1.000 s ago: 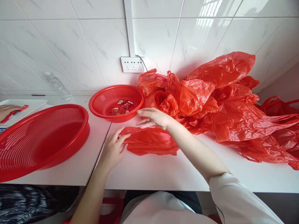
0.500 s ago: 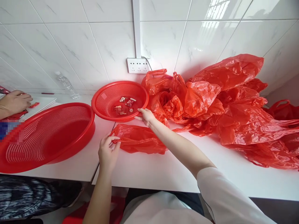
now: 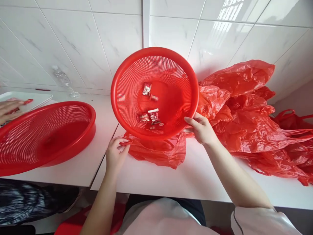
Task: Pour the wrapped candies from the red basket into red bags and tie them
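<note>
My right hand (image 3: 199, 128) grips the lower right rim of a round red plastic basket (image 3: 127, 116), which is lifted off the table and tipped toward me. Several small wrapped packets (image 3: 153, 116) in red and white lie inside, mostly toward the lower side. Below the basket, a red plastic bag (image 3: 158, 155) lies on the white table (image 3: 151, 181). My left hand (image 3: 118, 150) pinches the bag's left edge between thumb and fingers. The basket's lower rim overhangs the bag and hides part of its mouth.
A larger red basket (image 3: 69, 145) stands at the left. Beyond it a co-worker's hand (image 3: 9, 109) is over a white tray (image 3: 41, 98). A clear bottle (image 3: 65, 81) lies by the tiled wall. Red plastic bags (image 3: 256, 130) are heaped at the right.
My right hand has raised the round basket from the table, toward me and to the right, tipping it over the bag. The packets have shifted inside. My left hand still holds the bag's edge.
</note>
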The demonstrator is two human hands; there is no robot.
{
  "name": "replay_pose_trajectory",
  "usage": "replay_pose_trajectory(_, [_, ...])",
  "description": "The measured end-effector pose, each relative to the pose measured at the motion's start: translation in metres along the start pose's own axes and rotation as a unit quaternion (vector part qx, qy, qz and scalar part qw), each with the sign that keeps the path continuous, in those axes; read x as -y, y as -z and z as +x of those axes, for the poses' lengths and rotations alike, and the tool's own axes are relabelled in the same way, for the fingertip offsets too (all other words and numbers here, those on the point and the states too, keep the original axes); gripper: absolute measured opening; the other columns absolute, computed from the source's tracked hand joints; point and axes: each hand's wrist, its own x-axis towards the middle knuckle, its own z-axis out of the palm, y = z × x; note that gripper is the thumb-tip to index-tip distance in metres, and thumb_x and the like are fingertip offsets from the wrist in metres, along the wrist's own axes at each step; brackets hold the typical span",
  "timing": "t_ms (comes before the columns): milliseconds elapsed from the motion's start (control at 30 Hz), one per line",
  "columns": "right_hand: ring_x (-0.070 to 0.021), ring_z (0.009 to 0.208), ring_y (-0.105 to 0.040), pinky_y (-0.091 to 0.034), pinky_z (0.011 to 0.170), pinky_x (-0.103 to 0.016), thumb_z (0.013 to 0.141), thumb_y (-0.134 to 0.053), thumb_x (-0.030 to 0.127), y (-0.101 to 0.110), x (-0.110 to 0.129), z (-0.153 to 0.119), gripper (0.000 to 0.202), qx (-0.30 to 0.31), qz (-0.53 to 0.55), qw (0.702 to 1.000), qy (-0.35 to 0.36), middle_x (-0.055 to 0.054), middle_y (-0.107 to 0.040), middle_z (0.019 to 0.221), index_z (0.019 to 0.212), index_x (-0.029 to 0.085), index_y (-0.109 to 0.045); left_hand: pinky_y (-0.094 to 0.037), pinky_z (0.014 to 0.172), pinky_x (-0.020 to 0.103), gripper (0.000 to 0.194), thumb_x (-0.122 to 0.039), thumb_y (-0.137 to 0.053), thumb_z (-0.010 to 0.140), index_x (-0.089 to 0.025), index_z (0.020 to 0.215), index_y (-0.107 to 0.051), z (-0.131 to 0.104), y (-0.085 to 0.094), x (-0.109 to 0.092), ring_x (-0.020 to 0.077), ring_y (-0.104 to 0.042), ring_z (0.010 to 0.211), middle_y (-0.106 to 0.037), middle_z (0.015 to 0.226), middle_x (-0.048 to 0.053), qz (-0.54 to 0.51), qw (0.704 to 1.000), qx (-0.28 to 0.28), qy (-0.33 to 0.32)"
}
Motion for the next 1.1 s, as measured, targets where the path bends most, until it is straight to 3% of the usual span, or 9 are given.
replay_pose_trajectory(167, [-0.0151, 0.074, -0.069, -0.061, 0.06, -0.026, 0.08, -0.072, 0.038, 0.035, 0.003, -0.034, 0.023, -0.015, -0.057, 0.998, 0.022, -0.003, -0.073, 0.098, 0.098, 0.024, -0.069, -0.06, 0.081, 0.032, 0.016, -0.029, -0.069, 0.075, -0.019, 0.088, -0.068, -0.001, -0.015, -0.004, 0.0196, -0.064, 0.103, -0.061, 0.116, 0.008, -0.031, 0.999, 0.013, 0.016])
replay_pose_trajectory(300, [-0.0172, 0.08, -0.071, -0.063, 0.064, -0.029, 0.084, -0.07, 0.036, 0.052, 0.006, -0.055, 0.021, -0.02, -0.072, 0.997, 0.029, -0.003, -0.072, 0.1, 0.102, 0.026, -0.07, -0.057, 0.07, 0.029, 0.016, -0.03, -0.067, 0.077, -0.021, 0.09, -0.068, -0.001, -0.02, -0.007, 0.0128, -0.063, 0.075, -0.065, 0.11, 0.006, 0.025, 1.0, 0.015, 0.012])
replay_pose_trajectory(367, [-0.0187, 0.083, -0.071, -0.064, 0.066, -0.032, 0.084, -0.069, 0.036, 0.057, 0.007, -0.063, 0.023, -0.018, -0.075, 0.997, 0.023, -0.003, -0.072, 0.103, 0.106, 0.027, -0.07, -0.055, 0.065, 0.028, 0.016, -0.031, -0.066, 0.079, -0.022, 0.091, -0.068, -0.001, -0.023, -0.008, 0.0108, -0.061, 0.065, -0.067, 0.105, 0.005, 0.03, 0.999, 0.012, 0.038])
replay_pose_trajectory(467, [-0.0199, 0.085, -0.072, -0.065, 0.068, -0.034, 0.085, -0.069, 0.036, 0.06, 0.006, -0.068, 0.025, -0.014, -0.085, 0.996, 0.02, -0.002, -0.073, 0.104, 0.108, 0.028, -0.071, -0.058, 0.06, 0.029, 0.02, -0.036, -0.063, 0.082, -0.022, 0.096, -0.067, -0.002, -0.032, -0.009, 0.0125, -0.067, 0.062, -0.067, 0.111, 0.006, -0.067, 0.99, 0.04, 0.121])
replay_pose_trajectory(600, [-0.021, 0.085, -0.072, -0.065, 0.067, -0.034, 0.085, -0.068, 0.037, 0.061, 0.009, -0.066, 0.024, -0.024, -0.109, 0.992, 0.05, -0.002, -0.073, 0.104, 0.107, 0.028, -0.071, -0.061, 0.078, 0.038, 0.022, -0.039, -0.065, 0.082, -0.02, 0.093, -0.061, -0.001, -0.054, -0.013, 0.0195, -0.072, 0.086, -0.066, 0.112, 0.008, -0.225, 0.957, 0.057, 0.173])
replay_pose_trajectory(767, [-0.0243, 0.095, -0.071, -0.063, 0.074, -0.036, 0.087, -0.066, 0.036, 0.054, 0.019, -0.067, 0.024, -0.076, -0.217, 0.963, 0.143, -0.004, -0.072, 0.108, 0.108, 0.026, -0.07, -0.056, 0.092, 0.04, 0.023, -0.036, -0.07, 0.079, -0.019, 0.087, -0.057, 0.005, -0.087, -0.018, 0.0207, -0.063, 0.112, -0.061, 0.123, 0.008, -0.346, 0.925, -0.026, 0.152])
replay_pose_trajectory(867, [-0.028, 0.11, -0.066, -0.061, 0.082, -0.037, 0.088, -0.065, 0.032, 0.041, 0.023, -0.076, 0.02, -0.098, -0.292, 0.928, 0.211, -0.006, -0.069, 0.117, 0.105, 0.024, -0.071, -0.052, 0.098, 0.039, 0.023, -0.035, -0.071, 0.078, -0.019, 0.086, -0.057, 0.009, -0.095, -0.017, 0.0169, -0.064, 0.106, -0.064, 0.106, 0.005, -0.401, 0.9, -0.059, 0.162])
replay_pose_trajectory(1033, [-0.0284, 0.113, -0.065, -0.062, 0.065, -0.028, 0.087, -0.064, 0.024, 0.02, 0.019, -0.097, 0.009, -0.078, -0.384, 0.88, 0.269, -0.01, -0.062, 0.131, 0.095, 0.021, -0.069, -0.052, 0.091, 0.031, 0.02, -0.018, -0.074, 0.065, -0.018, 0.078, -0.058, 0.011, -0.084, -0.012, 0.0135, -0.065, 0.089, -0.064, 0.085, 0.0, -0.487, 0.848, -0.095, 0.185])
replay_pose_trajectory(1100, [-0.0286, 0.114, -0.065, -0.063, 0.066, -0.028, 0.087, -0.064, 0.021, 0.016, 0.017, -0.104, 0.006, -0.064, -0.406, 0.864, 0.291, -0.01, -0.056, 0.14, 0.092, 0.021, -0.067, -0.053, 0.085, 0.029, 0.015, -0.018, -0.068, 0.064, -0.018, 0.073, -0.056, 0.012, -0.078, -0.008, 0.0131, -0.065, 0.083, -0.063, 0.08, -0.001, -0.517, 0.823, -0.103, 0.212])
